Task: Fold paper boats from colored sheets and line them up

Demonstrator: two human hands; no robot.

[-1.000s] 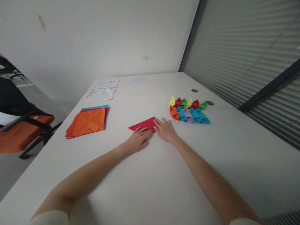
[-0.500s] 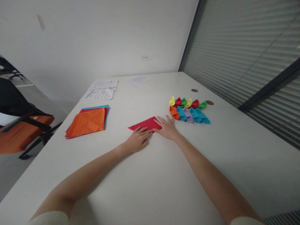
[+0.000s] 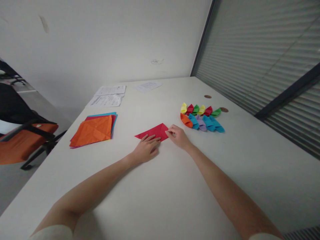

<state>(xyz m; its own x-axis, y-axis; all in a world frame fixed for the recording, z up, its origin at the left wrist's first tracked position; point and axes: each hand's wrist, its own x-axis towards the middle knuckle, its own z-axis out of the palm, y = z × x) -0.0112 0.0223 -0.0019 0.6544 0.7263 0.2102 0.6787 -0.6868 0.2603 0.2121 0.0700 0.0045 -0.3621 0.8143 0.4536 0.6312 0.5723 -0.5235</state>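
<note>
A red sheet of origami paper [image 3: 160, 129], folded into a triangle-like shape, lies on the white table in front of me. My left hand [image 3: 147, 149] rests flat on its near edge with the fingers stretched out. At the right end of the paper, my right hand [image 3: 178, 136] pinches the corner between thumb and fingers. Just beyond that hand are two rows of folded paper pieces: a front row with an orange piece [image 3: 186, 120] and blue and lilac ones, and a back row of yellow, red and green ones [image 3: 195, 109].
To the left lies a stack of coloured paper sheets [image 3: 93, 130], orange on top. Printed papers [image 3: 107, 100] lie at the far left, and another sheet [image 3: 148, 86] near the wall. Window blinds [image 3: 262, 50] border the right side; an orange-seated chair [image 3: 27, 140] stands at left.
My right hand has gone from fingers spread on the paper to a pinch at its right corner. The red paper has shifted slightly left; my left hand stays nearly in place.
</note>
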